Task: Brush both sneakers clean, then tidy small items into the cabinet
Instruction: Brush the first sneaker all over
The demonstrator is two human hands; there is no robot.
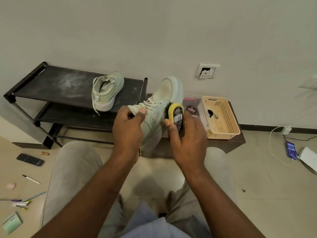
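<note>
My left hand (127,125) grips a pale green sneaker (164,98) by its tongue and laces, toe pointing up and away. My right hand (187,136) holds a yellow-backed shoe brush (176,112), its dark bristles pressed against the sneaker's right side. The second pale green sneaker (107,91) stands heel toward me on the top shelf of a black shoe rack (51,83). Small items lie on the floor at the left: a remote control (30,159), a battery (45,153), a marker pen (31,179) and several pens (22,202).
A low dark cabinet (228,142) at the right carries a beige perforated basket (221,117) and a round polish tin (191,109). A phone (291,149) on a white cable lies on the floor at far right. A green pouch (12,222) and a pink eraser (11,186) sit bottom left.
</note>
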